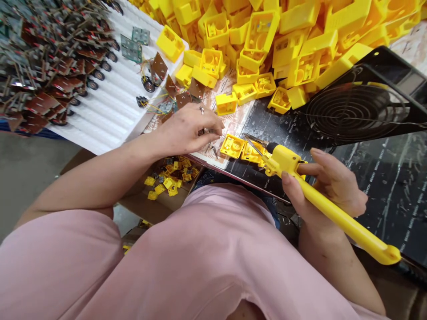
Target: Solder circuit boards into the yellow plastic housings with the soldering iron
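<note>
My right hand [328, 186] is wrapped round a yellow soldering iron [340, 213], whose metal tip points left over a row of small yellow plastic covers. The leftmost cover [232, 146] lies just right of my left hand [190, 129]. A second cover [251, 152] sits partly under the iron's tip. My left hand is closed, thumb and fingers drawn together at the cover's left side; whatever they pinch is too small to make out. Behind that hand lie brown circuit boards [158, 66] with thin wires.
Yellow housings [260, 31] are heaped at the back. A black fan [360, 98] stands at the right. On the left, a white ribbed foam tray [113, 102] bears many circuit boards [50, 75]. Below the table edge, a cardboard box [176, 202] holds small yellow parts [170, 178].
</note>
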Tool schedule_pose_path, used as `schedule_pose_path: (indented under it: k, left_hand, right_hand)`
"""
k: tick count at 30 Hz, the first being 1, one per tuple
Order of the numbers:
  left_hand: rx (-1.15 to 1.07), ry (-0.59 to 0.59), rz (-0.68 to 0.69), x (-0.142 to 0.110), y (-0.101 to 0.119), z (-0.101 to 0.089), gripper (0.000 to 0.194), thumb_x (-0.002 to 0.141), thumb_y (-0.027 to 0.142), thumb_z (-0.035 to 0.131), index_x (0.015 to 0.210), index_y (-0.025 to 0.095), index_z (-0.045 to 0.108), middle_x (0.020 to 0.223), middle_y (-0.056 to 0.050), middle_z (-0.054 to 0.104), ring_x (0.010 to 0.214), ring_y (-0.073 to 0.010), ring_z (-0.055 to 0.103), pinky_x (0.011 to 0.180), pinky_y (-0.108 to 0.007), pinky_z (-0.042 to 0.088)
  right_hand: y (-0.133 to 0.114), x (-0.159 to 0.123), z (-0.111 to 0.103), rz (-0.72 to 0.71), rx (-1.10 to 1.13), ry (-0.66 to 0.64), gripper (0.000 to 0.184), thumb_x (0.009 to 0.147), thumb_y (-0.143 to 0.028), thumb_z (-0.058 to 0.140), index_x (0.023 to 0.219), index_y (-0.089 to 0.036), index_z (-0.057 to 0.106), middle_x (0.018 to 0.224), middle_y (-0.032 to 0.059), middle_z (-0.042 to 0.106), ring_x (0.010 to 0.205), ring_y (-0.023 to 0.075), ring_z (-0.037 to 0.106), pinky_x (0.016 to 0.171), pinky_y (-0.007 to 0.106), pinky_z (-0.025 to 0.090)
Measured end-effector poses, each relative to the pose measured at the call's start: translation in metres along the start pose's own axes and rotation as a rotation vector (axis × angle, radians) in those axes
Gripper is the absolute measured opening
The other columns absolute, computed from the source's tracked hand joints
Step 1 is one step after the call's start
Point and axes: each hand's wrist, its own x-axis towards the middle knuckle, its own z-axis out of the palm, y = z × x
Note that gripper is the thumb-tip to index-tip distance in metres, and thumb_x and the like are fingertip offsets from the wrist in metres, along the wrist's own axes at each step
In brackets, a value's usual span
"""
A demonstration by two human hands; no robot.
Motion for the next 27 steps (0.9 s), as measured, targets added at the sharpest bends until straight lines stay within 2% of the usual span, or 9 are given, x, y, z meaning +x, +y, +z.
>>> schedule_pose_path:
  k: [2, 5, 8, 12, 14, 18, 21, 23, 27]
  left_hand:
    - [0.015, 0.028, -0.038, 0.003, -0.002, 0.000, 0.029, 0.104, 0.035, 0.053, 0.109, 0.024, 0.080, 0.112, -0.004, 0.084, 0.114, -0.0237, 0.077, 0.111, -0.041, 0.052]
    - [0.038, 0.041, -0.100, 0.010, -0.004, 0.006, 0.030, 0.103, 0.033, 0.058, 0.122, 0.025, 0.079, 0.111, -0.003, 0.085, 0.114, -0.0238, 0.077, 0.115, -0.045, 0.049]
    - [-0.073, 0.044, -0.155, 0.019, -0.006, 0.015, 0.039, 0.095, 0.029, 0.065, 0.132, 0.022, 0.074, 0.104, -0.002, 0.085, 0.105, -0.0209, 0.079, 0.110, -0.042, 0.053]
    - [-0.263, 0.082, -0.220, 0.027, -0.007, 0.024, 0.025, 0.087, 0.030, 0.066, 0.102, 0.017, 0.081, 0.091, -0.002, 0.083, 0.082, -0.0171, 0.076, 0.083, -0.031, 0.059]
    - [-0.325, 0.088, -0.230, 0.028, -0.006, 0.024, 0.023, 0.085, 0.032, 0.066, 0.093, 0.017, 0.082, 0.086, -0.002, 0.081, 0.079, -0.0164, 0.074, 0.079, -0.030, 0.059]
    - [-0.310, 0.038, -0.174, 0.025, -0.002, 0.018, 0.024, 0.090, 0.035, 0.065, 0.091, 0.020, 0.083, 0.087, -0.002, 0.082, 0.082, -0.0173, 0.074, 0.097, -0.039, 0.059]
    - [-0.164, 0.002, -0.143, 0.021, 0.002, 0.016, 0.020, 0.094, 0.034, 0.066, 0.093, 0.024, 0.083, 0.095, -0.001, 0.084, 0.095, -0.0206, 0.075, 0.121, -0.055, 0.045]
    - [-0.082, 0.014, -0.133, 0.020, 0.005, 0.017, 0.017, 0.096, 0.033, 0.067, 0.097, 0.026, 0.083, 0.096, 0.000, 0.084, 0.105, -0.0230, 0.074, 0.128, -0.060, 0.037]
    - [0.065, 0.068, -0.061, 0.012, 0.012, 0.020, 0.017, 0.098, 0.033, 0.066, 0.089, 0.028, 0.079, 0.097, -0.001, 0.082, 0.118, -0.0276, 0.071, 0.130, -0.064, 0.033]
  right_hand:
    - [0.001, 0.001, -0.001, -0.015, -0.012, 0.002, 0.065, 0.091, -0.027, 0.087, 0.151, -0.035, 0.064, 0.115, 0.0024, 0.083, 0.073, 0.0214, 0.081, 0.066, 0.034, 0.068]
    - [0.002, 0.001, -0.002, -0.013, -0.036, -0.014, 0.059, 0.092, -0.029, 0.086, 0.147, -0.033, 0.067, 0.119, 0.0048, 0.083, 0.074, 0.0219, 0.081, 0.071, 0.035, 0.070]
    - [0.003, 0.001, -0.003, -0.005, -0.054, 0.030, 0.053, 0.092, -0.030, 0.086, 0.143, -0.030, 0.071, 0.110, 0.0044, 0.084, 0.070, 0.0206, 0.079, 0.064, 0.032, 0.068]
    - [0.003, 0.002, -0.002, 0.017, 0.035, 0.120, 0.054, 0.091, -0.025, 0.086, 0.142, -0.032, 0.072, 0.114, 0.0032, 0.083, 0.073, 0.0190, 0.079, 0.068, 0.032, 0.069]
    - [0.004, 0.002, -0.004, 0.016, 0.077, 0.140, 0.054, 0.089, -0.022, 0.087, 0.141, -0.033, 0.073, 0.116, 0.0021, 0.083, 0.074, 0.0173, 0.079, 0.069, 0.029, 0.068]
    - [0.008, 0.000, -0.009, 0.047, 0.015, 0.089, 0.045, 0.089, -0.024, 0.087, 0.133, -0.029, 0.077, 0.099, 0.0000, 0.083, 0.073, 0.0178, 0.079, 0.067, 0.028, 0.066]
    - [0.012, -0.001, -0.011, 0.049, 0.006, 0.079, 0.042, 0.089, -0.026, 0.088, 0.129, -0.029, 0.078, 0.091, -0.0008, 0.082, 0.070, 0.0186, 0.078, 0.066, 0.030, 0.067]
    - [0.013, -0.001, -0.009, 0.041, 0.045, 0.111, 0.045, 0.089, -0.029, 0.089, 0.133, -0.031, 0.077, 0.095, -0.0001, 0.082, 0.071, 0.0187, 0.077, 0.067, 0.031, 0.068]
    - [0.011, 0.000, -0.004, 0.036, 0.055, 0.099, 0.058, 0.099, -0.064, 0.071, 0.145, -0.029, 0.071, 0.106, 0.0062, 0.083, 0.073, 0.0220, 0.080, 0.065, 0.034, 0.069]
